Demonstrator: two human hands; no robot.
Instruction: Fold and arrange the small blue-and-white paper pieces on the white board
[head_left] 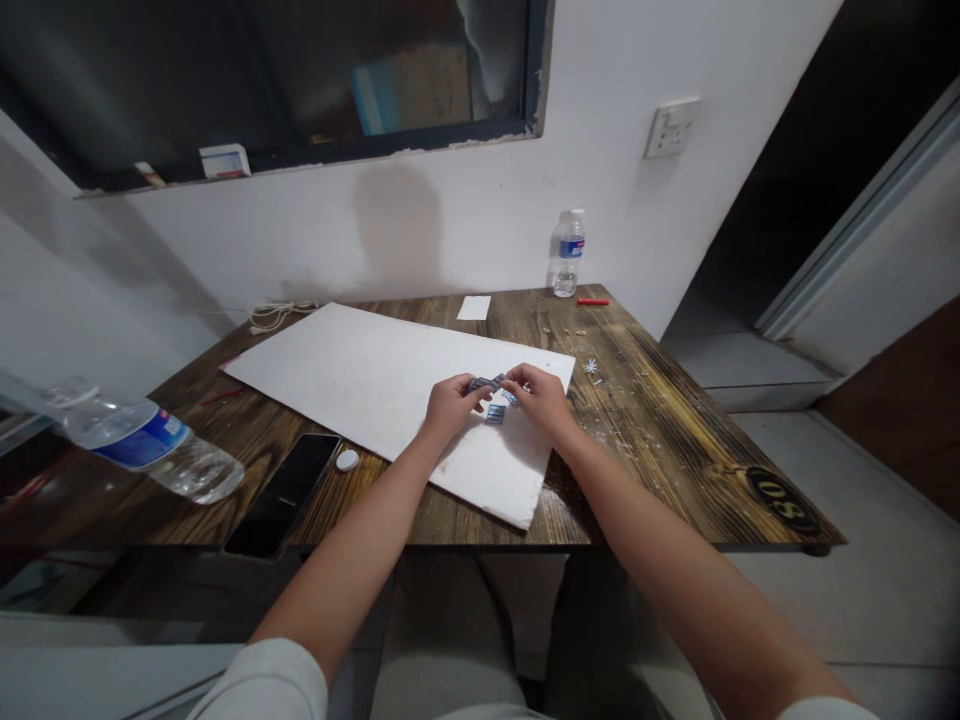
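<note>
Between the fingertips of both hands is a small dark grey piece with lighter markings [486, 384]; its exact kind is too small to make out. My left hand [448, 408] pinches its left end. At the other end, the thumb and fingers of my right hand [541, 398] are closed on it. Both hands are over the right part of a white board [360, 365], which lies aslant on the table. Just below the held piece, a small blue-lined square [496, 413] rests on the board. Another bluish bit [510, 397] shows beside my right fingers, partly covered.
A large water bottle [150, 440] lies at left, near a black phone [285, 495] and white cap [347, 460]. At the back are a cable [281, 314], white card [474, 307], small bottle [569, 255] and red pen-like stick [593, 301]. Scraps dot the wooden table [660, 450].
</note>
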